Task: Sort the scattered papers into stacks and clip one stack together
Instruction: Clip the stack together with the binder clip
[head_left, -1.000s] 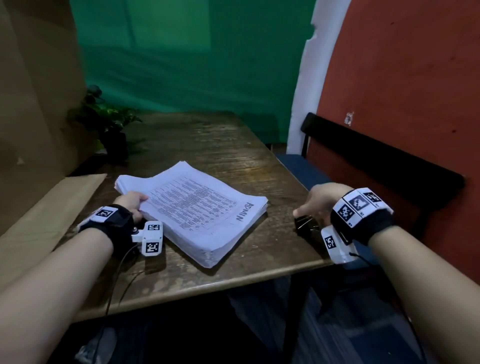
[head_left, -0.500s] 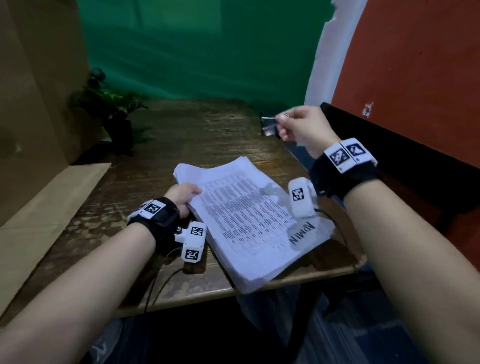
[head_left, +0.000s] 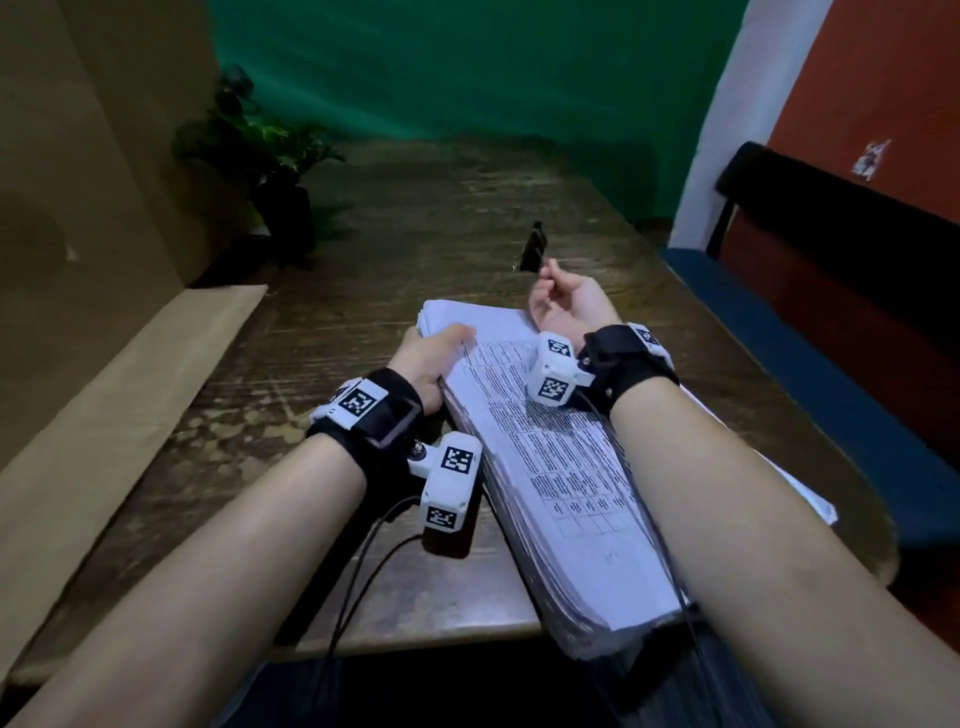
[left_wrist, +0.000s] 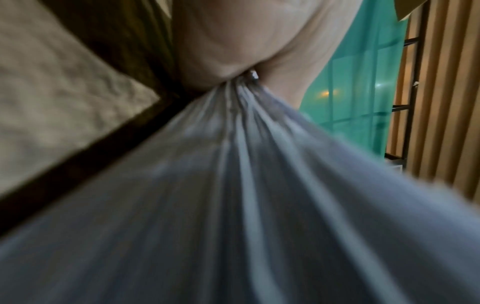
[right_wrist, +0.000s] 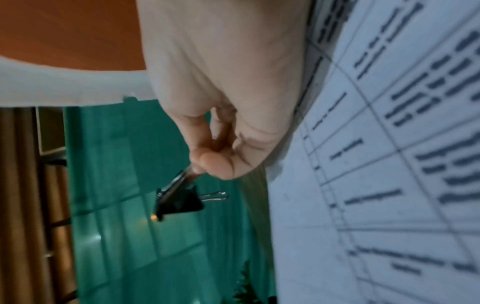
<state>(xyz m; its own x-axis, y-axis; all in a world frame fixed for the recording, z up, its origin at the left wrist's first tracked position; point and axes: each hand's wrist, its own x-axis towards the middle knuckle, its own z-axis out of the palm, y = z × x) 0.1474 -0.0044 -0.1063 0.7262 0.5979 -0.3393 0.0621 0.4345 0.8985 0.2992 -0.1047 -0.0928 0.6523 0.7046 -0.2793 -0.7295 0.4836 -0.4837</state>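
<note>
A thick stack of printed white papers (head_left: 566, 467) lies on the wooden table (head_left: 249, 415), its near end hanging over the front edge. My left hand (head_left: 434, 353) grips the stack's far left edge, thumb on top; the left wrist view shows the sheet edges (left_wrist: 233, 185) fanned out under the palm. My right hand (head_left: 563, 299) hovers over the stack's far end, palm turned up, pinching a black binder clip (head_left: 532, 249) by one wire handle. In the right wrist view the binder clip (right_wrist: 179, 200) hangs from the fingertips (right_wrist: 207, 160) beside the printed page (right_wrist: 389, 164).
A potted plant (head_left: 270, 171) stands at the table's far left. Brown cardboard (head_left: 104, 395) leans along the left side. A dark chair with a blue seat (head_left: 831, 364) sits to the right against the orange wall. A green backdrop (head_left: 467, 67) hangs behind.
My right hand picked the clip up from the table's right edge, carried it over the stack and turned palm up. My left hand rotated the stack so it points away from me.
</note>
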